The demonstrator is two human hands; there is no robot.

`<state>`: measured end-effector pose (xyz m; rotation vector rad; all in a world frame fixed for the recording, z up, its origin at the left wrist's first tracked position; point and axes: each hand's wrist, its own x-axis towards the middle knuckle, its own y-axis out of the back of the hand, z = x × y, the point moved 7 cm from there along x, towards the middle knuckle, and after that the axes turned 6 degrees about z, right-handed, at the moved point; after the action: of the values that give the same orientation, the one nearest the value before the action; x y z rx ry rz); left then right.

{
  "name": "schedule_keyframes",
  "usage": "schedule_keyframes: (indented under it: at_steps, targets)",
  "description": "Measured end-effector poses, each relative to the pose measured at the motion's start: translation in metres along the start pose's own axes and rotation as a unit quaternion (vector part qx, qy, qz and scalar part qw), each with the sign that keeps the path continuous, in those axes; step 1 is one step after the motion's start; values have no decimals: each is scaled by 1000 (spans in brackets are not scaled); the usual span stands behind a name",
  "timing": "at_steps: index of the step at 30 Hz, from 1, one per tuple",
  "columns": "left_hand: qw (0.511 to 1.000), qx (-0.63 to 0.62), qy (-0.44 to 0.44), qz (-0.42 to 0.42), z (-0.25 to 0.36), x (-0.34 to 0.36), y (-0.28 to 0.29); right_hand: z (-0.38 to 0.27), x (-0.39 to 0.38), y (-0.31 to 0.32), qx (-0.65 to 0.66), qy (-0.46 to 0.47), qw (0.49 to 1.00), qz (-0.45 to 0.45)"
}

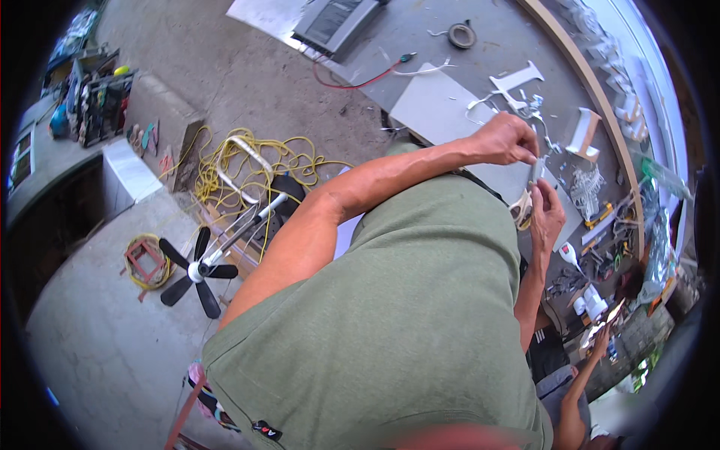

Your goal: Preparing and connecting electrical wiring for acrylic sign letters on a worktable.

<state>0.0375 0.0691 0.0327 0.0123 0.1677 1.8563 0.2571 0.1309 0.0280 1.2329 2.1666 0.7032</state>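
At the right edge of a pale board on the grey worktable, my left hand has its fingertips pinched on a small, thin grey-white piece. My right hand is just below it, fingers curled and pinching the lower end of that piece. A cream looped object, partly hidden, lies beside the right hand. White cut-out shapes, thin wires and white scraps lie around my hands.
Several tools lie along the table's right rim. A grey cased device and tape roll sit farther up. Tangled yellow cable and a black fan are on the left. A co-worker's arm shows at lower right.
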Motion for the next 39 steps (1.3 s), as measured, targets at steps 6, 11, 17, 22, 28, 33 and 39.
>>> schedule_keyframes:
  at_steps: [6, 11, 17, 22, 28, 33, 39]
  targets:
    - [954, -275, 119, 31, -16, -6, 20, -73, 14, -16, 278, -23, 959, -55]
    - [937, -326, 125, 0, -10, -5, 16, -80, 11, -24, 288, -38, 957, -22]
    - [947, -298, 110, -40, -2, -2, 4, -84, 11, -22, 312, -42, 949, -3]
    - [960, -259, 99, -37, 2, -2, 3, -84, 10, -19, 306, -27, 951, 19]
    - [960, -253, 111, -36, 2, -3, 2, -82, 14, -20, 310, -25, 950, 23]
    - [958, -259, 115, -54, 2, -5, 2, -80, 14, -22, 334, -34, 942, 20]
    - [973, -211, 81, -35, 10, -5, 9, -76, 14, -24, 344, -42, 938, 8]
